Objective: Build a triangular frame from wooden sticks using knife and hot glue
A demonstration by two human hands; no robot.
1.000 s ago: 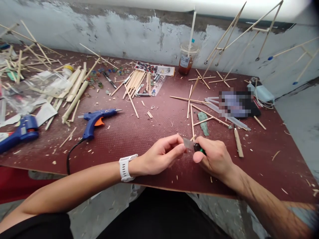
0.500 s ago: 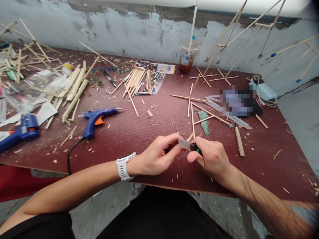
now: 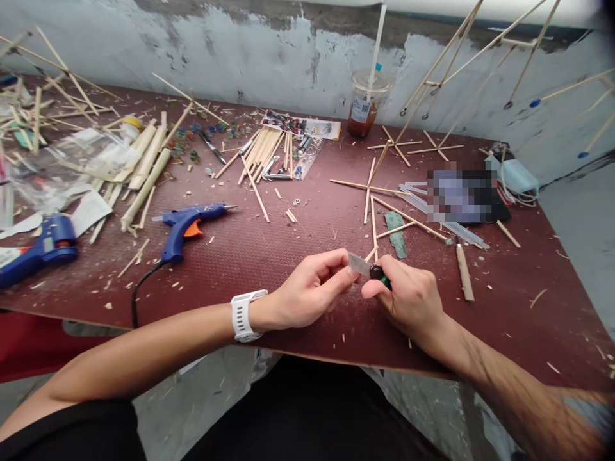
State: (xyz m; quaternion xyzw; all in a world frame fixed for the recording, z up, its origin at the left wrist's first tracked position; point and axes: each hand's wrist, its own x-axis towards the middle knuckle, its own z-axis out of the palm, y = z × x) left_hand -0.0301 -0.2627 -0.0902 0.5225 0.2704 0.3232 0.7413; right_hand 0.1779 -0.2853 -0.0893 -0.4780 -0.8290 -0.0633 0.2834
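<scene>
My right hand (image 3: pixel 410 291) is wrapped round the dark and green handle of a knife (image 3: pixel 359 264), its flat blade pointing left. The fingertips of my left hand (image 3: pixel 312 288) pinch a thin wooden stick (image 3: pixel 371 254) right by the blade; most of the stick is hidden by blade and fingers. Both hands are above the front part of the dark red table (image 3: pixel 288 246). Just beyond them lies a joined frame of thin sticks (image 3: pixel 394 235), with a green scrap (image 3: pixel 394 234) beside it.
Blue glue guns (image 3: pixel 180 230) (image 3: pixel 48 250) lie to the left, one with a black cable. Stick bundles (image 3: pixel 264 150) and a drink cup (image 3: pixel 368 105) stand farther back. A wooden-handled tool (image 3: pixel 464 274) lies at right, below a pixelated area.
The view has shifted slightly, so the table items appear a little to the right. The blade and both hands stay close together, with the stick showing less between them.
</scene>
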